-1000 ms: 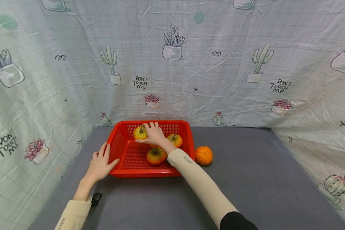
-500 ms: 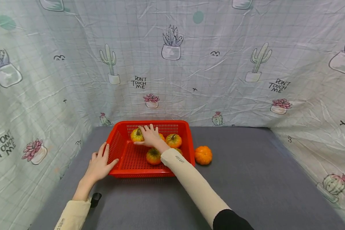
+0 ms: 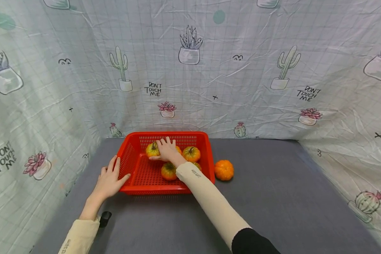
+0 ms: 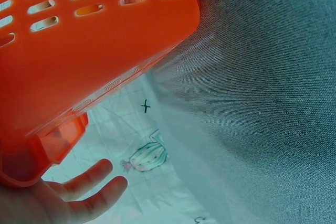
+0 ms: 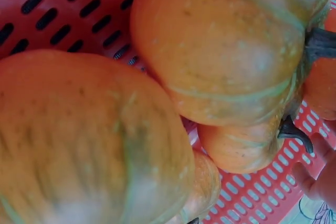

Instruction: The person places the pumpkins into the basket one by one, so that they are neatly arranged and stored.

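Observation:
In the head view, a red perforated plastic basket (image 3: 139,188) holds several small orange-green pumpkins. My right hand (image 3: 169,151) reaches over its rear part and grips a yellow-green pumpkin (image 3: 152,150) at the back left, thumb low and fingers high. Another pumpkin (image 3: 169,171) sits nearer the front, and one more (image 3: 191,154) lies at the right rear; others are partly hidden by the hand and sleeve. My left hand (image 3: 109,181) rests against the basket's left rim with straight, spread fingers. The right wrist view shows large pumpkins (image 5: 220,51) close up, with fingertips (image 5: 305,179) at the right edge.
An orange pumpkin (image 3: 224,170) stands on the grey tabletop (image 3: 273,197), just outside the basket's right wall. Behind and at both sides hangs a pale curtain (image 3: 216,77) with cactus prints. A small black device (image 3: 105,219) is at my left wrist.
My right hand has moved a little left and toward me, with the yellow-green pumpkin shifting along. More of the pumpkins behind it shows now. The left hand stays at the rim.

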Available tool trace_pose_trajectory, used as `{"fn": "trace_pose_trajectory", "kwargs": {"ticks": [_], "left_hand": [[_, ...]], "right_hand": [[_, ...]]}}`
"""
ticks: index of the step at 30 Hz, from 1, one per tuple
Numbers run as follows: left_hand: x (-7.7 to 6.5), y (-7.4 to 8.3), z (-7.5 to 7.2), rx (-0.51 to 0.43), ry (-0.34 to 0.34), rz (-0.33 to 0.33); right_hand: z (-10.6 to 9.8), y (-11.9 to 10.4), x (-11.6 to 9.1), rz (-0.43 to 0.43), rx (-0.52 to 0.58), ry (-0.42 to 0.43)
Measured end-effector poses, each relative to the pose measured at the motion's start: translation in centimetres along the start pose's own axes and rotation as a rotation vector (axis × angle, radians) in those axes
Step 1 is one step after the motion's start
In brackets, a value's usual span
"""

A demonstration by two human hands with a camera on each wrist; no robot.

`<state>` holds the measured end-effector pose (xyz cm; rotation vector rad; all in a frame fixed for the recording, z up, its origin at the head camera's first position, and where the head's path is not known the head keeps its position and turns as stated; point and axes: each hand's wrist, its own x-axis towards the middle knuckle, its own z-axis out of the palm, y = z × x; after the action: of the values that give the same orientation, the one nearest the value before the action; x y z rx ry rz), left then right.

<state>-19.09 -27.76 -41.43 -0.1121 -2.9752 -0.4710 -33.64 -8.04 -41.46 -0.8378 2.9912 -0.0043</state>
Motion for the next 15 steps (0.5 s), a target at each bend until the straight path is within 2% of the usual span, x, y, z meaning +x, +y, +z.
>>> {"fn": "trace_pose_trajectory", "kwargs": {"ticks": [5,15], "left_hand": [[-0.07,0.10,-0.02,0.008,0.002,0.001],[-0.22,0.26,-0.31,0.005,-0.007,-0.001]], "right_hand": [[0.24,-0.22,0.21,-0.010,-0.036,-0.025],[0.39,-0.02,0.43,-0.060,-0.081,-0.022]]}}
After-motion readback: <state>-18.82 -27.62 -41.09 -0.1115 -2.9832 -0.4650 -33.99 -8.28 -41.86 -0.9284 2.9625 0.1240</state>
